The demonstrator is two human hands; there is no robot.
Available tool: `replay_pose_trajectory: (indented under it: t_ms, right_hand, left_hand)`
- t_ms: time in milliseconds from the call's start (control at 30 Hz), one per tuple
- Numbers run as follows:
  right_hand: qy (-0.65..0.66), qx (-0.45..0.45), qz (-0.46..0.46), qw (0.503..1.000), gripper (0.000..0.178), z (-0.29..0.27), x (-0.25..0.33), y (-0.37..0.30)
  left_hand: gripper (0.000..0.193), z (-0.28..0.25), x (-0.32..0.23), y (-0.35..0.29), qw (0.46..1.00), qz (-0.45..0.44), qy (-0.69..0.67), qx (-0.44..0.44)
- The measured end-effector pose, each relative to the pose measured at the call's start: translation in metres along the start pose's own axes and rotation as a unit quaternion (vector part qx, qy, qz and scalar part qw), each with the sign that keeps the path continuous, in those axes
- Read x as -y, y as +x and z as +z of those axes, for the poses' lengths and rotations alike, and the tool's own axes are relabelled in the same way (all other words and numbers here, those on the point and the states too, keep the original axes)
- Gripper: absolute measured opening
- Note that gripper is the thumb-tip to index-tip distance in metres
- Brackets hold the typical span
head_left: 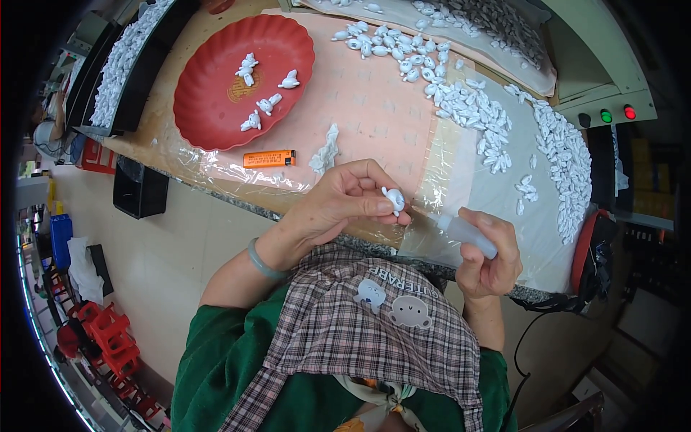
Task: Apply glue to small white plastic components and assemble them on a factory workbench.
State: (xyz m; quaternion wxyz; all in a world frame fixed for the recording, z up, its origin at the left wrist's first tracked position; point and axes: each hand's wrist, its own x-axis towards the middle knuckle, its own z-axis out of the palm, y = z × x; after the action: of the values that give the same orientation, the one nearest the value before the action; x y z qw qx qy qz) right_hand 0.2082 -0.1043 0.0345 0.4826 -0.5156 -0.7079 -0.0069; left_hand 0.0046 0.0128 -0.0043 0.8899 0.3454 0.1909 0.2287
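Note:
Between the fingertips of my left hand (pixel 338 201) is a small white figurine piece (pixel 394 199), rounded with little ears. My right hand (pixel 491 252) grips a translucent squeeze bottle (pixel 468 236), its thin nozzle pointing left toward the piece; I cannot tell whether the tip touches it. Beyond my left hand lie a crumpled white tissue (pixel 325 150) and an orange lighter (pixel 269 158). A red scalloped plate (pixel 198 86) at the far left holds several white figurines (pixel 247 68).
Loose white head-like pieces (pixel 389 42) spread over the far middle of the table, with heaps of small white parts (pixel 565 169) to the right. A black tray (pixel 137 68) of white parts stands at the far left. A machine panel (pixel 612 108) with lit buttons borders the far right.

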Motion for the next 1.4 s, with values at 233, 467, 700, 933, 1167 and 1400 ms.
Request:
replay_pose_trajectory:
  t_ms: [233,467,700,933,1167,1400]
  right_hand:
    - [0.026,-0.010,0.021,0.999,0.035,0.003,-0.009,-0.001]
    - [0.155,-0.052,0.154,0.975,0.035,0.007,-0.022,-0.008]
    - [0.348,-0.221,0.367,0.834,0.035,-0.023,-0.068,-0.003]
    - [0.271,-0.175,0.420,0.848,0.022,-0.032,-0.098,-0.011]
    - [-0.167,0.084,0.225,0.956,0.026,-0.019,-0.097,0.016]
    - [-0.202,0.171,0.180,0.947,0.029,-0.021,-0.104,0.023]
  left_hand:
    - [0.016,-0.002,0.004,0.003,1.000,0.009,0.008,-0.005]
    - [0.016,-0.003,0.005,0.009,1.000,0.018,0.007,-0.003]
    - [0.016,-0.005,0.004,0.005,0.999,0.012,0.017,-0.037]
    - [0.015,-0.005,0.006,0.009,0.999,0.000,0.011,-0.030]
    - [0.015,-0.007,0.008,0.007,1.000,-0.003,0.010,-0.029]
    - [0.014,-0.010,0.008,0.003,1.000,0.001,0.012,-0.028]
